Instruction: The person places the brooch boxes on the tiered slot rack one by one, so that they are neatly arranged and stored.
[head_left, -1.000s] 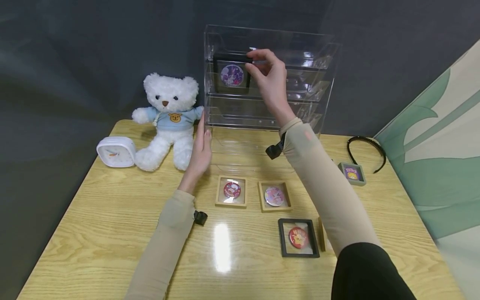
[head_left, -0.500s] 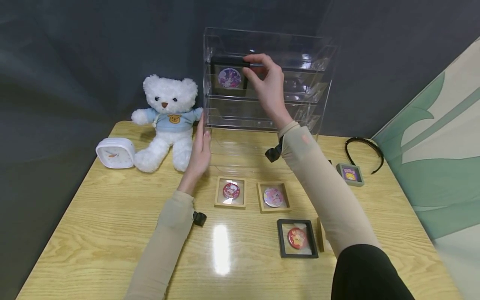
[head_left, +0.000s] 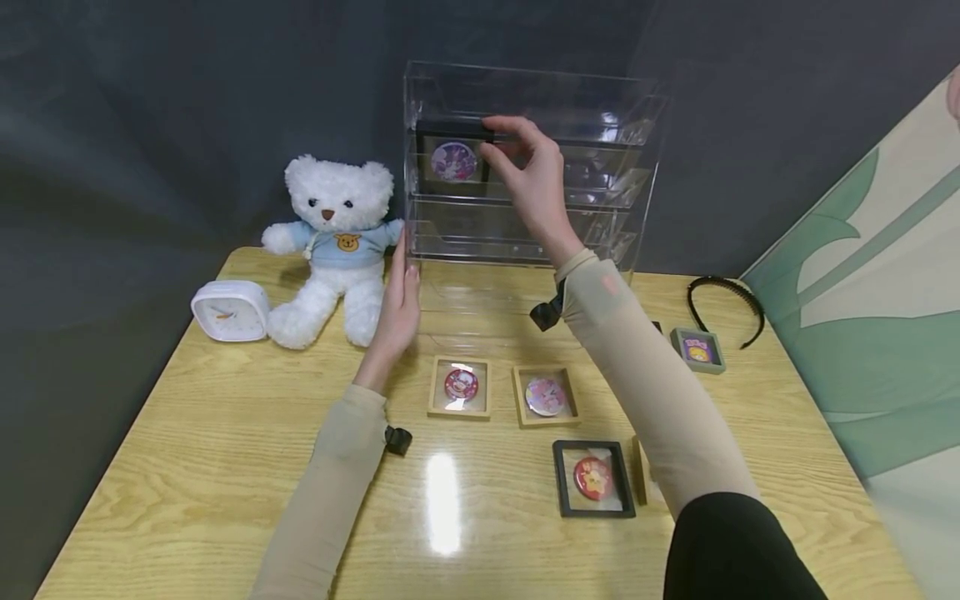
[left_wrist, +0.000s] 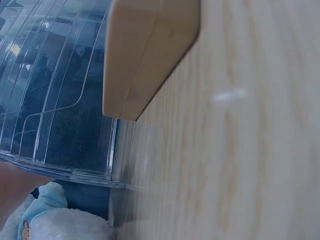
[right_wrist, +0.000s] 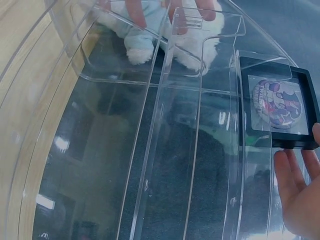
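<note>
A black frame (head_left: 452, 158) with a round purple-and-white badge under its clear front is being pinched at its right edge by the right hand (head_left: 528, 179), thumb and fingertips curled on the rim. It is being held upright in the top-left slot of the clear rack (head_left: 637, 125). The rack's left side is being pressed by the left hand (head_left: 397, 304), fingers straight and together.

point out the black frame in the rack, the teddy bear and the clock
black frame (head_left: 452, 160), head view, on its badge
teddy bear (head_left: 337, 242), head view, on its blue shirt
clock (head_left: 229, 311), head view, on its face
</note>
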